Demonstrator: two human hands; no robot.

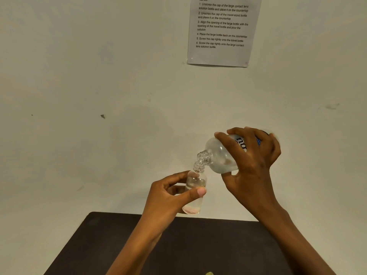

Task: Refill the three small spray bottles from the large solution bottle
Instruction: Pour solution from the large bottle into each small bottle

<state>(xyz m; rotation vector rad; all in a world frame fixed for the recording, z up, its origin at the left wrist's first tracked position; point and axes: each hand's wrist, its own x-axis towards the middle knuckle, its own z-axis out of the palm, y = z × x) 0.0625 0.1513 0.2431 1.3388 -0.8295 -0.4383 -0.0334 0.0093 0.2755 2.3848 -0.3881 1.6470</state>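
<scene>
Solution bottle (pixel 220 155) lettered "nu", spray bottle (pixel 195 181), numbered instruction sheet (pixel 222 30)

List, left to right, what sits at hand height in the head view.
left hand → small spray bottle, pinched by that hand → large solution bottle, tilted with its open mouth at the small bottle's neck → right hand, gripping the large bottle's body.
</scene>
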